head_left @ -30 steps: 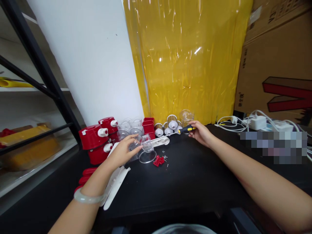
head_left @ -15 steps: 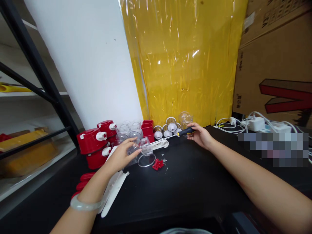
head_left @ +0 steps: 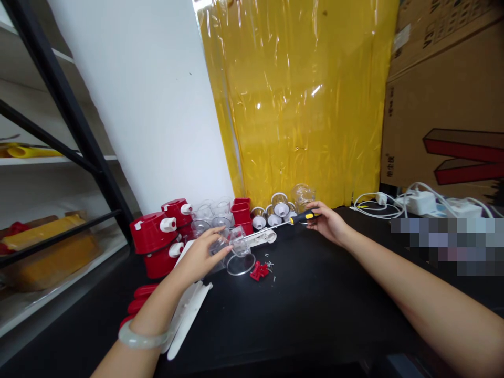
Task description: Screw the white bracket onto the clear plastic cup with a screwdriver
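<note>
My left hand [head_left: 200,254] grips a clear plastic cup-shaped part [head_left: 236,252] lying on its side on the black table [head_left: 307,310]. My right hand [head_left: 326,220] is closed on the black-and-yellow handle of a screwdriver [head_left: 301,216], whose shaft points left toward the clear part. A white plastic piece [head_left: 262,238] lies just behind the clear part. Small red clips [head_left: 259,271] and loose screws lie right beside the clear part's open rim.
Red lidded housings [head_left: 151,231] and clear cups [head_left: 212,212] are stacked at the back left, with metal-ringed parts [head_left: 275,207] beside them. White flat pieces [head_left: 189,310] lie near my left wrist. Cables and chargers [head_left: 417,202] sit far right, under cardboard boxes. A yellow plastic sheet hangs behind.
Both hands keep their hold; the view has shifted slightly. The clear part and screwdriver stay in nearly the same place.
</note>
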### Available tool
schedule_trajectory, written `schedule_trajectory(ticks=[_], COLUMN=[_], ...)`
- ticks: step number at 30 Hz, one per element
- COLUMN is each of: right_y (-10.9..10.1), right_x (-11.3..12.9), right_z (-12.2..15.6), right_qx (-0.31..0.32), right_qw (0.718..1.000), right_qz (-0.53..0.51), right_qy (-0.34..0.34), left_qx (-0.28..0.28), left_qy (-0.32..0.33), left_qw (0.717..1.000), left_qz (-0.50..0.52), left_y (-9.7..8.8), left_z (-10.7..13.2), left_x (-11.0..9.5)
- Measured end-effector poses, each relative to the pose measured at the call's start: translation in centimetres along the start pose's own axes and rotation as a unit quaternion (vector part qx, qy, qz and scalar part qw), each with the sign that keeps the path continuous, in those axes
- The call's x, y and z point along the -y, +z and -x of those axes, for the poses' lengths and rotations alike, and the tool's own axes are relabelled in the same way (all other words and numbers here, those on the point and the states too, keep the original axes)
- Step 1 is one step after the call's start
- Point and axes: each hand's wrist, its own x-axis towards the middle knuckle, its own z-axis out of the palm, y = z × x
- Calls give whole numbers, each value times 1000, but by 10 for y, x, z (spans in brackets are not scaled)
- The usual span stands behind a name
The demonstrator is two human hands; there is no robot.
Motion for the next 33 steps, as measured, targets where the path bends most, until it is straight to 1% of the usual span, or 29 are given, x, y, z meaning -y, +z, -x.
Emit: schedule_trajectory(ticks=[4,6,8,10,13,15,17,19,21,22,24,26,29,31,33], right_y=[-4,-5,-3,0,3,2,-1,-4,-5,-5,-2,1,4,3,1], right_x=[-7,-10,-9,-6,-1,0,-3,-7,-10,-10,-8,-3,2,3,1], right_z=[-8,-11,-10,-6,0,-1,-4,-9,-12,-12,-9,-4,2,3,0], right_qx=[-39,-48,-51,-50,-24,-11,-27,-50,-53,-51,-50,-45,-10,3,-11], right_qw=[993,987,987,993,999,1000,998,993,986,985,989,996,1000,1000,1000], right_qz=[102,143,141,99,28,16,46,103,152,159,135,79,1,-17,-2], right_qy=[-32,-50,-52,-38,-17,-16,-21,-31,-48,-51,-39,-18,9,19,19], left_qx=[-5,-5,-5,-2,1,2,4,2,-1,-1,1,1,1,2,2], left_qy=[4,4,2,0,-1,-1,-2,-1,3,4,2,0,-2,-4,-4], left_qw=[1000,1000,1000,1000,1000,1000,1000,1000,1000,1000,1000,1000,1000,1000,1000], left_qz=[4,5,8,11,13,13,14,14,15,16,17,17,15,14,13], left_y=[0,0,-1,-1,-1,-1,-1,0,0,0,1,0,0,-1,0], left_z=[0,0,1,1,1,1,1,1,1,1,1,1,1,1,2], left_x=[0,0,-1,-2,-3,-3,-2,-1,0,0,0,0,0,-1,-1])
